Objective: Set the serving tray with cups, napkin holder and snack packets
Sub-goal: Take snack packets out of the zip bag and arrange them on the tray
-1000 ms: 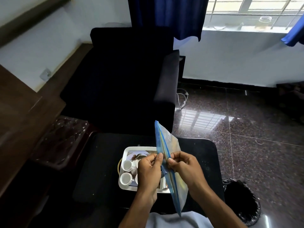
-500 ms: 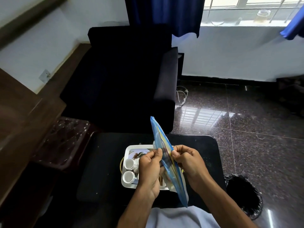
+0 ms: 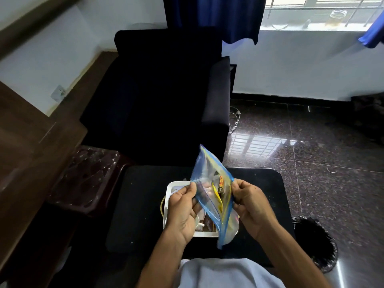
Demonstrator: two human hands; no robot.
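Note:
A clear zip bag (image 3: 209, 179) with blue and yellow seal strips hangs above the white serving tray (image 3: 169, 189). My left hand (image 3: 182, 208) pinches one side of its mouth and my right hand (image 3: 252, 206) pinches the other, so the mouth gapes. Snack packets (image 3: 219, 189), yellow and orange, show inside the bag. The tray sits on a black table (image 3: 141, 204). A white cup (image 3: 198, 223) shows under my left hand; most of the tray is hidden by my hands and the bag.
A black armchair (image 3: 158, 96) stands just beyond the table. A dark red plastic stool (image 3: 87, 175) is to the left, a wooden desk (image 3: 25, 146) further left. A bin with a black liner (image 3: 315, 244) stands on the polished floor at right.
The bag's mouth, edge-on and closed before, has been pulled apart by both hands, and the packets inside now show. My hands have spread sideways over the tray.

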